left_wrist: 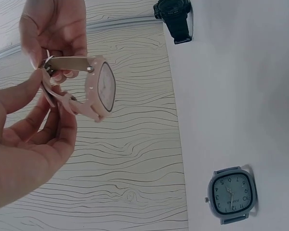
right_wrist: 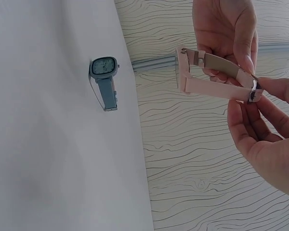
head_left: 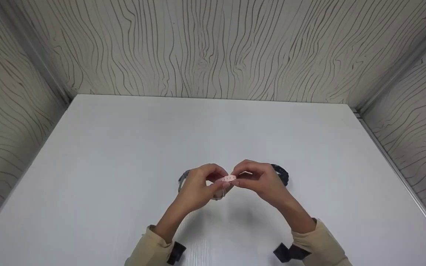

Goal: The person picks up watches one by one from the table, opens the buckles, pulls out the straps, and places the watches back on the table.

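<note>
Beige sleeves [head_left: 144,249] foremost; both hands [head_left: 197,187] [head_left: 266,181], fingers curled, pinch a pink watch [left_wrist: 106,87] by its strap [right_wrist: 214,90]

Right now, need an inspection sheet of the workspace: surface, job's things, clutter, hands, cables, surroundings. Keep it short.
Surface: white table, no spill seen.
Job's things: pink watch, held above the table; strap looped, ends meeting at the buckle; fastened or not, cannot tell.
Clutter: blue watch and black watch on the table, each partly hidden by a hand in the head view.
Hands: left hand and right hand both pinch the strap near the buckle.
Cables: nothing seen.
Surroundings: wood-grain walls at the far edge and both sides.
</note>
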Motion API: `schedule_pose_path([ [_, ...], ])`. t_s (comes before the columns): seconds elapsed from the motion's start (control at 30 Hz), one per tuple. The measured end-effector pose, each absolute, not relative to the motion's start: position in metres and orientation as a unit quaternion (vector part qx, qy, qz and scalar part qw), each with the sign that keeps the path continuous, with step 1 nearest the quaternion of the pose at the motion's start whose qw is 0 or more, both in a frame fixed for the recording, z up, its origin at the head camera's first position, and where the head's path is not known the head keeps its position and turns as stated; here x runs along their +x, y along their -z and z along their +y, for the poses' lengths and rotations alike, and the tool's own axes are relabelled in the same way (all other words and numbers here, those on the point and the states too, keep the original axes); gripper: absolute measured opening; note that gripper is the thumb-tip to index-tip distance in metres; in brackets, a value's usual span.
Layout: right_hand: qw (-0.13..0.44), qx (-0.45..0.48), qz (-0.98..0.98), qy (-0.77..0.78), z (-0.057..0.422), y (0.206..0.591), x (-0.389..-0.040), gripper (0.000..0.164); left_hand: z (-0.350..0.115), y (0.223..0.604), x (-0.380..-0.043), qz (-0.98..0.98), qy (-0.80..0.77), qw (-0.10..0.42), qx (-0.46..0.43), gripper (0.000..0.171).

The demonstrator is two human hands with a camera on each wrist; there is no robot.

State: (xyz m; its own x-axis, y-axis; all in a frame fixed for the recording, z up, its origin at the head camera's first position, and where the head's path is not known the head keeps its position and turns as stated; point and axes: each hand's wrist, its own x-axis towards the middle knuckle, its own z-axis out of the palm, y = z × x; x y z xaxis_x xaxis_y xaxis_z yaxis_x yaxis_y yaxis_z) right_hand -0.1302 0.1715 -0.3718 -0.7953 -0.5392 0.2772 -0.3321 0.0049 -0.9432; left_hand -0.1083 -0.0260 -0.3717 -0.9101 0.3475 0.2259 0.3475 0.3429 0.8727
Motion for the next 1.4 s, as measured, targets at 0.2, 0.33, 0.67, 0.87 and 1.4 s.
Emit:
schedule_pose_path([
  [0.2,0.073,-0.321,0.729,0.600,0.169,0.371,-0.130,0.011,-0.025,0.373,-0.107,-0.828,0.522,0.008,-0.204,0.009],
  [0.33,0.052,-0.341,0.750,0.565,0.167,0.371,-0.130,0.012,-0.024,0.373,-0.106,-0.835,0.513,0.024,-0.199,0.007],
  [0.67,0.041,-0.359,0.758,0.544,0.166,0.368,-0.131,0.008,-0.023,0.371,-0.105,-0.831,0.514,0.030,-0.210,0.010],
  [0.87,0.039,-0.350,0.752,0.557,0.167,0.369,-0.131,0.009,-0.024,0.372,-0.106,-0.826,0.521,0.029,-0.216,0.014],
  [1.4,0.067,-0.343,0.714,0.606,0.170,0.371,-0.129,0.012,-0.026,0.373,-0.106,-0.826,0.521,0.027,-0.214,0.008],
])
